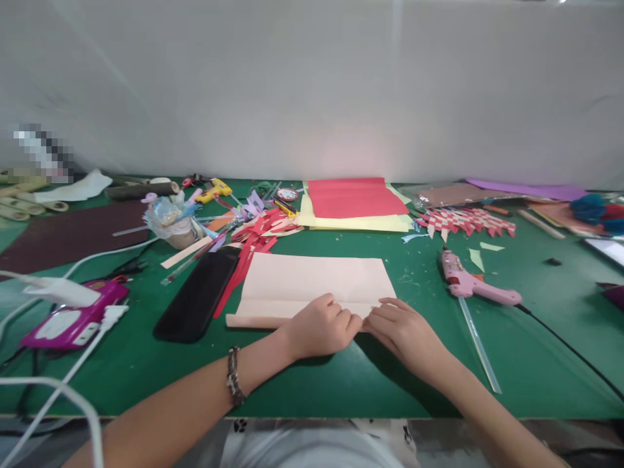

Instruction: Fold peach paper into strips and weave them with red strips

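Note:
A pale pink sheet of paper lies in front of me, its near edge folded or rolled over into a narrow strip. My left hand is closed on that near edge, fingers curled, right of its middle. Beside it, almost touching, my right hand pinches the same edge at the sheet's right corner. The fingertips of both hands partly hide the fold. Left of the sheet are a black phone and a heap of red paper strips.
A pink hot glue gun with a clear glue stick lies at right, its cord trailing off. Red paper over yellow sheets and a woven red-white paper piece lie at the back. A magenta power strip with white cables is at left.

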Available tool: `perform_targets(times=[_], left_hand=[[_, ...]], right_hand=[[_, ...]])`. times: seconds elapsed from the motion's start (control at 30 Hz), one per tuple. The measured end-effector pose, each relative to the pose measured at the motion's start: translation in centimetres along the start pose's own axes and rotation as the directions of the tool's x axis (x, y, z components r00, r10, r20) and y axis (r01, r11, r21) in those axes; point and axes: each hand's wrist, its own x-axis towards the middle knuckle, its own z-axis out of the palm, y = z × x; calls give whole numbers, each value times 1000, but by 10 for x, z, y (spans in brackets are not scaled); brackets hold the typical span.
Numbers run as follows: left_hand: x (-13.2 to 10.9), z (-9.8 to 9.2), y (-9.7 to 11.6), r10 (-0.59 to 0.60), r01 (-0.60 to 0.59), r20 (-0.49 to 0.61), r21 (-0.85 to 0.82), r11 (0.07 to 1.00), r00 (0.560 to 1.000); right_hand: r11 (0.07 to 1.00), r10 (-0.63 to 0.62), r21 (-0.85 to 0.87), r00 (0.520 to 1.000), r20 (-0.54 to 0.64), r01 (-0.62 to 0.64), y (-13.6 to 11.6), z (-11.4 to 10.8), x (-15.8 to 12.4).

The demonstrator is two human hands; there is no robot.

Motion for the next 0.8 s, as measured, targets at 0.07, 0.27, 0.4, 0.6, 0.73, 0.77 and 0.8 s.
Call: perform_targets(times=[0.07, 0.27, 0.4, 0.6, 0.73, 0.77, 0.8], left_hand=[[-4, -2, -6, 30, -30, -14, 32, 999, 999], [-29, -23, -26, 26, -29, 34, 83, 996, 999], [-50, -40, -40, 31, -35, 33, 127, 991, 999], [-78, -62, -54, 33, -49, 99, 167, 985, 995], [-92, -71, -63, 17, -35, 98, 192, 981, 995], [-97, -73, -66, 10, -31, 104, 204, 978, 995], [-102, -76, -70, 2, -27, 113, 221, 975, 994]], right_hand=[[997, 21, 72, 999, 33, -23, 4, -6, -2], [977, 41, 204, 995, 95, -60, 11, -23, -2], [975, -9, 224, 996, 89, -12, 19, -24, -1], [966, -25, 260, 993, 114, -6, 25, -28, 3], [969, -42, 248, 993, 109, 14, 27, -32, 5], [969, -42, 246, 993, 110, 13, 28, -32, 5], [969, -40, 245, 993, 112, 11, 29, -33, 4]])
